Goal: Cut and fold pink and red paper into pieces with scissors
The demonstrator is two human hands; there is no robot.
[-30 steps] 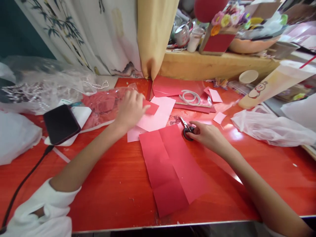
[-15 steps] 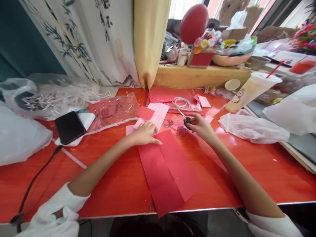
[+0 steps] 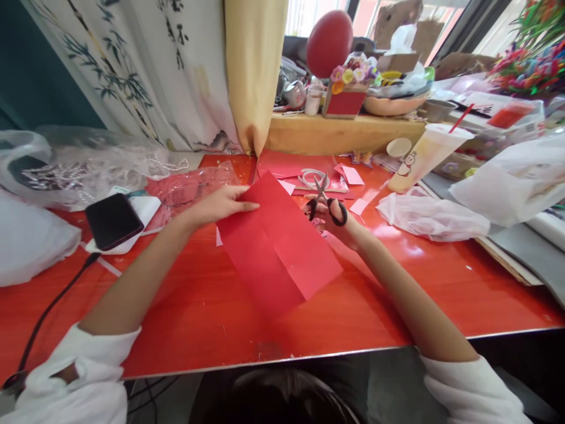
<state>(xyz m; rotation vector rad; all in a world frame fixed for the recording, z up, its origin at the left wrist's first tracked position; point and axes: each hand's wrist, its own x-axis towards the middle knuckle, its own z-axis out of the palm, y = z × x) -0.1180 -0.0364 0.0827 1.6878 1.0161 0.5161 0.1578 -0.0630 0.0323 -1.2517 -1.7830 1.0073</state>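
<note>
My left hand pinches the upper left edge of a sheet of red paper, thumb on top and fingers underneath. The creased sheet is lifted and tilted above the table. To its right, my right hand grips black-handled scissors, fingers in the loops. Their blades point away from me and look slightly parted, apart from the sheet. Behind the hands lie a coil of white cord and small pink paper pieces. The sheet hides part of the paper beneath it.
On the left, a black phone rests on a white block with a cable, near clear plastic bags. A tilted drink cup and a crumpled white bag are at the right. The red table's front edge runs nearest me.
My left hand has taken hold of the red paper and raised it off the table. In my right hand, the scissors have turned upright and their handles have spread. The view has shifted slightly.
</note>
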